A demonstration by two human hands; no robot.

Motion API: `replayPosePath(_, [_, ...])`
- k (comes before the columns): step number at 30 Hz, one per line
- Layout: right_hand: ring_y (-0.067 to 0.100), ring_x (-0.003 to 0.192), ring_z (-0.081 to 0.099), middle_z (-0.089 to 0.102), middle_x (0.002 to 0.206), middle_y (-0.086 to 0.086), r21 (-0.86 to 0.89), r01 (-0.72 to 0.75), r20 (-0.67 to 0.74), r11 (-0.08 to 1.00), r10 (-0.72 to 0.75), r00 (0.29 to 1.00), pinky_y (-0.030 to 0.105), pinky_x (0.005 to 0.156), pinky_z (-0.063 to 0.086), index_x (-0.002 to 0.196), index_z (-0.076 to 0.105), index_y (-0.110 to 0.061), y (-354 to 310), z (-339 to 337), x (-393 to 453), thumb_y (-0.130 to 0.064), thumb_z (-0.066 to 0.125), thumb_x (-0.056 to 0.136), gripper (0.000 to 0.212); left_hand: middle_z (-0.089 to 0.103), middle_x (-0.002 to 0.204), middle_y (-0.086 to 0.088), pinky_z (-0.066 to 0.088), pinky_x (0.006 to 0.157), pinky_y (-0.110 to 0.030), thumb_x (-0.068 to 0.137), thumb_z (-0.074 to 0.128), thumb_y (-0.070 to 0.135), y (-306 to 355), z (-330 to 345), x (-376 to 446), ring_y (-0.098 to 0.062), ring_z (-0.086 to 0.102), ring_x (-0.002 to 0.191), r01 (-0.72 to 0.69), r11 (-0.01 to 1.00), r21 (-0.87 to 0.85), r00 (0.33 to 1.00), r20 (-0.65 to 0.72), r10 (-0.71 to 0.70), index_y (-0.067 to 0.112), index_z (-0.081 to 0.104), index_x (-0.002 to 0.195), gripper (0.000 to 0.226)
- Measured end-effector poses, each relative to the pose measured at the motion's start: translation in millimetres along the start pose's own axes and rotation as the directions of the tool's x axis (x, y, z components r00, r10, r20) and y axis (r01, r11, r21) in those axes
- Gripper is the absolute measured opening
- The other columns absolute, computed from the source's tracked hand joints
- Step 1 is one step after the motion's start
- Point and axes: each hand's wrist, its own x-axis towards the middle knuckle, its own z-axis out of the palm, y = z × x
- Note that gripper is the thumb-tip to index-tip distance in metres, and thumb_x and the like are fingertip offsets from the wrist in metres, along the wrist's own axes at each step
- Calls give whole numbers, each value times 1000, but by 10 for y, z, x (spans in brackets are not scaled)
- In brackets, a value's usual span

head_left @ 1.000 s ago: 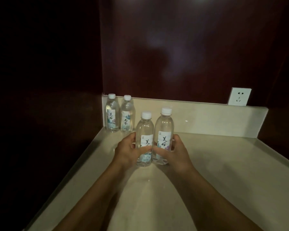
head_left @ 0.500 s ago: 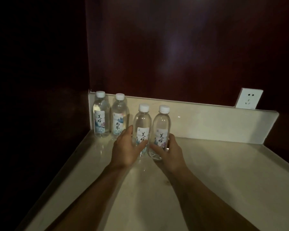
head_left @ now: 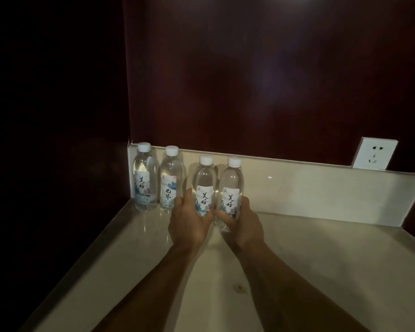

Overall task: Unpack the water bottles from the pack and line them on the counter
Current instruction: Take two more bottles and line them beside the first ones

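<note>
Both held water bottles now sit nearer the backsplash, left hand point(head_left: 189, 221) gripping one point(head_left: 204, 185), right hand point(head_left: 246, 225) gripping the other point(head_left: 231, 188).

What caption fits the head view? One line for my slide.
Left hand and right hand each grip a water bottle beside two bottles standing at the backsplash.

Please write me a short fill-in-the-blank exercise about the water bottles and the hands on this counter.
1. In all, ____ bottles are in view on the counter.
2. The left hand grips the ____ bottle from the left.
3. The right hand grips the bottle nearest the wall ____.
4. Every bottle cap is ____ in colour.

Missing words: four; third; socket; white
</note>
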Motion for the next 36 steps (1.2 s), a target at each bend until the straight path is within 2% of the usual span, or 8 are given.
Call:
replayPosePath(3, [14, 90, 65, 68, 103, -8, 13, -1, -9, 1000, 1, 1000, 41, 84, 57, 110, 45, -35, 7, 28, 71, -39, 80, 78, 47, 56, 128, -3, 43, 76, -30, 84, 75, 42, -4, 42, 19, -24, 61, 112, 22, 1000, 9, 1000, 7, -22, 19, 45, 140, 67])
replayPosePath(10, [21, 95, 65, 67, 111, -2, 25, 16, -13, 1000, -16, 1000, 34, 82, 49, 122, 47, -25, 43, 94, 230, -49, 73, 84, 52, 65, 125, -1, 51, 90, -40, 88, 69, 29, -96, 111, 18, -25, 65, 113, 141, 987, 77, 990, 3, -141, 21, 48, 131, 48])
replayPosePath(15, [15, 88, 63, 65, 102, -7, 61, 56, -37, 997, -54, 998, 25, 68, 43, 114, 44, -29, 70, 128, 178, -44, 70, 88, 39, 66, 116, 4, 48, 80, -35, 81, 70, 52, -36, 126, 23, -24, 67, 105, 142, 987, 75, 989, 21, -144, 26, 49, 122, 53])
replayPosePath(19, [17, 93, 66, 67, 107, -5, 21, 74, -57, 997, -72, 996, 36, 81, 54, 121, 46, -26, 104, 179, 174, -46, 68, 88, 45, 64, 117, 1, 41, 74, -32, 83, 68, 61, 31, 153, 80, -25, 65, 105, 165, 982, 90, 985, 41, -169, 20, 48, 120, 59])
replayPosePath(23, [22, 102, 64, 64, 111, 0, -126, 43, -40, 991, -49, 998, 29, 78, 44, 121, 51, -19, 146, 192, 220, -47, 70, 86, 49, 57, 126, -2, 49, 82, -39, 87, 69, 52, 0, 160, 73, -27, 65, 109, 147, 979, 142, 989, -12, -146, 19, 48, 125, 55])
replayPosePath(26, [25, 105, 61, 59, 113, 3, -230, 16, -38, 973, -25, 999, 28, 76, 40, 122, 49, -16, 153, 202, 235, -49, 68, 87, 52, 56, 127, -4, 46, 76, -36, 88, 68, 52, -6, 159, 57, -26, 65, 108, 120, 979, 165, 993, -22, -118, 18, 47, 128, 56])
replayPosePath(30, [31, 102, 63, 62, 112, 8, -181, -59, -47, 982, 51, 998, 35, 79, 45, 115, 47, -16, 97, 197, 300, -59, 60, 89, 52, 69, 116, -4, 39, 70, -30, 90, 67, 51, 10, 163, 55, -26, 68, 104, 123, 979, 163, 992, -4, -124, 19, 45, 126, 53])
replayPosePath(36, [33, 103, 64, 64, 113, 9, -188, -75, -59, 979, 65, 996, 43, 87, 52, 116, 48, -15, 70, 224, 316, -62, 59, 88, 56, 70, 116, -6, 41, 72, -32, 92, 66, 48, 23, 139, 85, -27, 69, 106, 128, 973, 192, 992, -13, -128, 17, 43, 129, 53])
